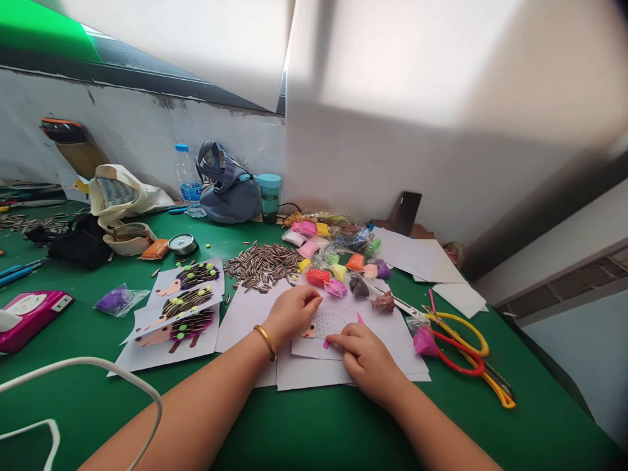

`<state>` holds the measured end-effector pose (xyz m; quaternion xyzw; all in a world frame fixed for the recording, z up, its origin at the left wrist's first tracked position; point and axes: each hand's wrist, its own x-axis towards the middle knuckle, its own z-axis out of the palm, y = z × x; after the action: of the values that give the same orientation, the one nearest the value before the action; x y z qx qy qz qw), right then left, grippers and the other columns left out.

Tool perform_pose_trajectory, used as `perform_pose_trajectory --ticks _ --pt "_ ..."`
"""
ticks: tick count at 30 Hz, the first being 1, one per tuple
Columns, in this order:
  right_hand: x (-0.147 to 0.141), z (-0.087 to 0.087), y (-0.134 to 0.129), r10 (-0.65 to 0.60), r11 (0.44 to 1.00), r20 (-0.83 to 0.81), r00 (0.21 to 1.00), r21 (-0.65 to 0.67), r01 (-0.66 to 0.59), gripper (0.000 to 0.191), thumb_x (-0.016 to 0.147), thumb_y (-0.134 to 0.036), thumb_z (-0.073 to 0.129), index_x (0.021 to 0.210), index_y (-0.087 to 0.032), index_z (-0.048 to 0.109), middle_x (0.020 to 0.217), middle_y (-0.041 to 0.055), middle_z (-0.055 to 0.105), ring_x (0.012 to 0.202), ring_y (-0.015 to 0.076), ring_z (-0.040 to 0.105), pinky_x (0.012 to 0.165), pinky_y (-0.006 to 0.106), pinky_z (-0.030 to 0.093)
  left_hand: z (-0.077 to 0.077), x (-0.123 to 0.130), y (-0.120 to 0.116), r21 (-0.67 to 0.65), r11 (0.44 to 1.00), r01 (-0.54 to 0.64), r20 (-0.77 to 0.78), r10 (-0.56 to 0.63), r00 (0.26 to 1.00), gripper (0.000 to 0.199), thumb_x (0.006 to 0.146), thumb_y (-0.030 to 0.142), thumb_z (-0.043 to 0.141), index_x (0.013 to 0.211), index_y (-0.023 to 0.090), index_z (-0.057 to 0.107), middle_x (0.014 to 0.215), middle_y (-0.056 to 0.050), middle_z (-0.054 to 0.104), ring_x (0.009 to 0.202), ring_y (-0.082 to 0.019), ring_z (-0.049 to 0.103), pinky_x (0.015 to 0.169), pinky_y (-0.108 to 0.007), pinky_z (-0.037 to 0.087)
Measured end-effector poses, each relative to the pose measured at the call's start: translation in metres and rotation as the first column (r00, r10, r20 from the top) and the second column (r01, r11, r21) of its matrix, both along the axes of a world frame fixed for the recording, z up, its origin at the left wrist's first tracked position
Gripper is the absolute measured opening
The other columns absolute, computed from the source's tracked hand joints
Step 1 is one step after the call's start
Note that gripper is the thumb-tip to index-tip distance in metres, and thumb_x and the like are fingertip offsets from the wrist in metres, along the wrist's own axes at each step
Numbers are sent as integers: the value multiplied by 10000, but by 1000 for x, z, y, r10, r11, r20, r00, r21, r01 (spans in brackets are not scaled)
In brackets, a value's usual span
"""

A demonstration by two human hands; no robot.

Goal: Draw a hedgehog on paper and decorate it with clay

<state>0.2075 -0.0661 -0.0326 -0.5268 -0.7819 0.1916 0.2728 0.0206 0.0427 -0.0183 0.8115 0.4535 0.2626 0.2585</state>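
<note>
A small white sheet with a hedgehog drawing [330,324] lies on larger white paper [304,376]; its face is peach-coloured and its body is pencilled with small marks. At its upper left edge rests my left hand [293,314], wearing a gold bangle; its fingers are curled together and whatever they hold is hidden. My right hand [369,358] lies over the sheet's right side. Its index finger stretches out and touches a small pink piece of clay [326,343] under the hedgehog's body, with the thumb apart. Another pink bit [360,318] sticks up behind that hand.
Striped sunflower seeds [262,265] are heaped beyond my left hand. Bagged coloured clay [318,278] lies behind the drawing. Scissors [458,333] with yellow and red handles lie right. Finished hedgehog cards [184,307] lie left, near a white cable [98,364].
</note>
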Motion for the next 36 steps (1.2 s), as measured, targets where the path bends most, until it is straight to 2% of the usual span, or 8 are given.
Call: perform_pose_trajectory --ticks 13,18,25,36 --pt "1 0 -1 1 1000 -35 999 -9 -1 531 731 28 444 1113 -226 712 904 56 604 898 205 564 840 356 489 0 0 0 -9 1000 -6 8 6 1000 221 896 322 507 790 208 663 760 -3 677 708 -158 582 615 -260 366" --pt "1 -1 -2 17 1000 -27 999 -10 -17 491 739 14 454 1054 -230 740 886 56 610 882 205 565 838 367 493 -1 0 1 -3 1000 -6 3 6 1000 221 898 320 503 790 207 659 767 -5 676 713 -158 582 621 -260 371" --pt "1 0 -3 31 998 -37 999 54 -29 514 736 18 448 1082 -233 734 875 54 605 875 197 560 807 352 503 0 0 0 -13 1000 -1 4 1 1000 236 898 324 493 792 202 665 764 -14 676 716 -164 584 631 -268 379" --pt "-1 0 -4 66 992 59 996 100 -72 490 762 -9 484 1106 -258 727 878 58 603 834 193 542 766 354 488 1 0 -1 -10 1000 -14 15 14 1000 225 894 317 513 801 205 685 772 -13 688 715 -163 587 630 -262 378"
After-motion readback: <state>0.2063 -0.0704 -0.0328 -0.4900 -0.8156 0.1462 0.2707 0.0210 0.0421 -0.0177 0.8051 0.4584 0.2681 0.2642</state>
